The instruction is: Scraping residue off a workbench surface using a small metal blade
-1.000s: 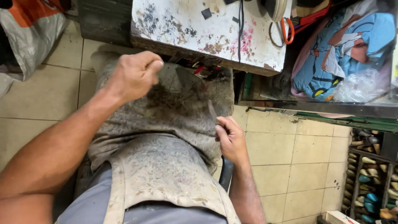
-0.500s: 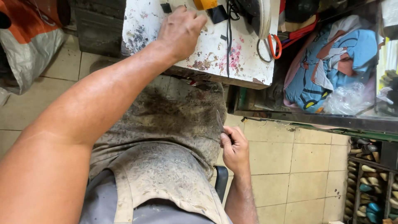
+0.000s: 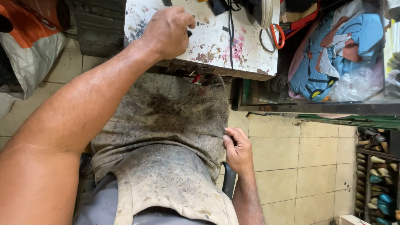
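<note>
Landmark: white paint-stained worktable [image 3: 250,54], top centre of the head view.

1. Left hand [image 3: 166,31]: over the worktable's left part, knuckles up, fingers curled inward around a small dark object [image 3: 189,33] that peeps out at the thumb side. What the object is cannot be told; the fingertips themselves are hidden.
2. Right hand [image 3: 238,150]: below the worktable's front edge, at the right rim of the stained grey apron [image 3: 166,121] spread over the lap. Thumb and forefinger are pressed together, pinching a thin grey blade [image 3: 220,124] that points up toward the worktable.
3. On the worktable, right of the left hand: a black cord [image 3: 230,37] and orange-handled scissors [image 3: 273,35] at the far right edge.
4. Right of the worktable: a glass-fronted case with blue and pink cloth items [image 3: 333,58].
5. Below that case, well apart from the worktable: a rack of shoe lasts [image 3: 377,166] on the tiled floor [image 3: 300,166].

Handling note, as a judgement: the blade is best kept low against the apron, edge away from the thigh, while the left hand secures its grip; only one hand ought to move at a time.
</note>
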